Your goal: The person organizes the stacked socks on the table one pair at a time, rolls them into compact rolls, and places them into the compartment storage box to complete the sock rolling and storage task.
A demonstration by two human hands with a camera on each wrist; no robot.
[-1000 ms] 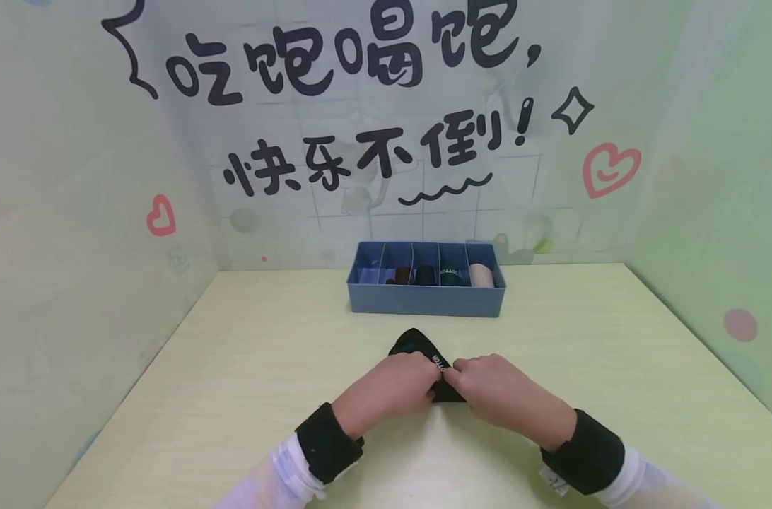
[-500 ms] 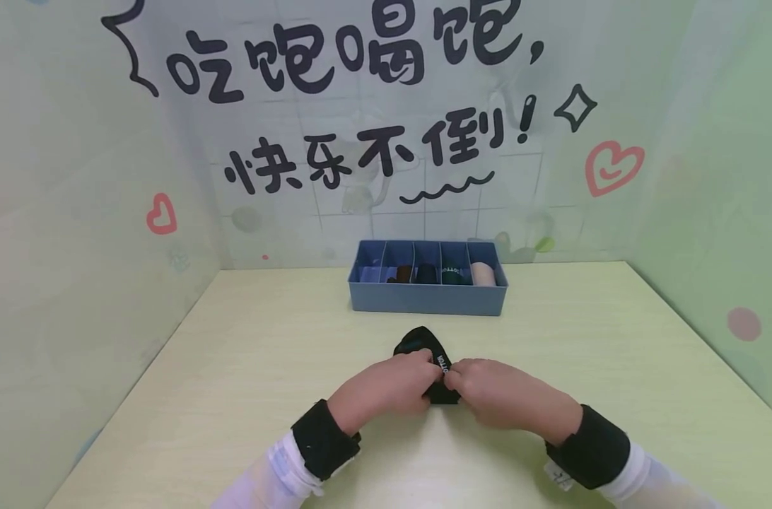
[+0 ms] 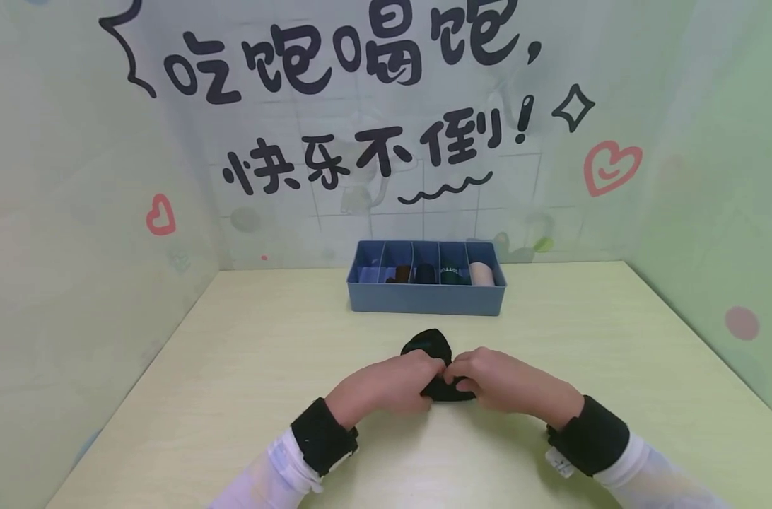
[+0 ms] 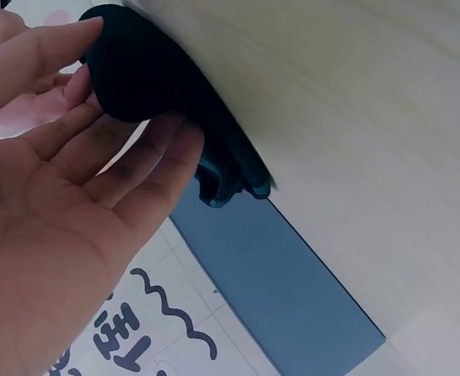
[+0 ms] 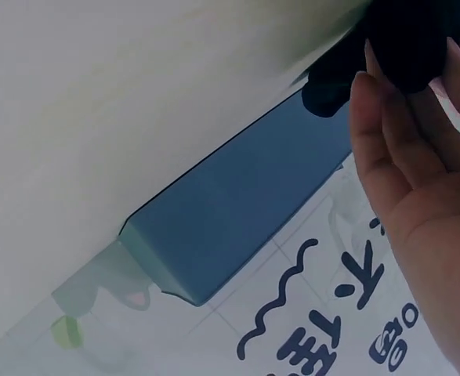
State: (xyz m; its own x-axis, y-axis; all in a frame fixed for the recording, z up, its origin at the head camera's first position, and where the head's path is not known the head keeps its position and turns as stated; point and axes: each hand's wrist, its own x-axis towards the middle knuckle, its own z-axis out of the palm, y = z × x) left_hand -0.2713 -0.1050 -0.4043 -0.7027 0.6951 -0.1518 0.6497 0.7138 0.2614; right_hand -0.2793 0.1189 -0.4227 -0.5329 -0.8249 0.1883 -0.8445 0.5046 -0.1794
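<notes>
A dark sock, black to deep green, is bunched up on the table between both hands. My left hand grips its left side, with the thumb on one face and the fingers behind it in the left wrist view, where loose folded edges of the sock hang past the fingertips. From the other side my right hand pinches the sock's right end between thumb and fingers. The right wrist view has the sock as a thick rounded bundle. Part of it is hidden behind the fingers.
Beyond the hands, a blue divided box stands near the table's back edge. Its compartments hold a brown roll, a near-black roll, a dark green roll and a pale pink roll. A printed backdrop rises behind.
The sock has gone from a flatter pointed shape to a rounder bundle, slightly further right. Its white lettering has turned out of sight. The right hand's fingers have shifted on it.
</notes>
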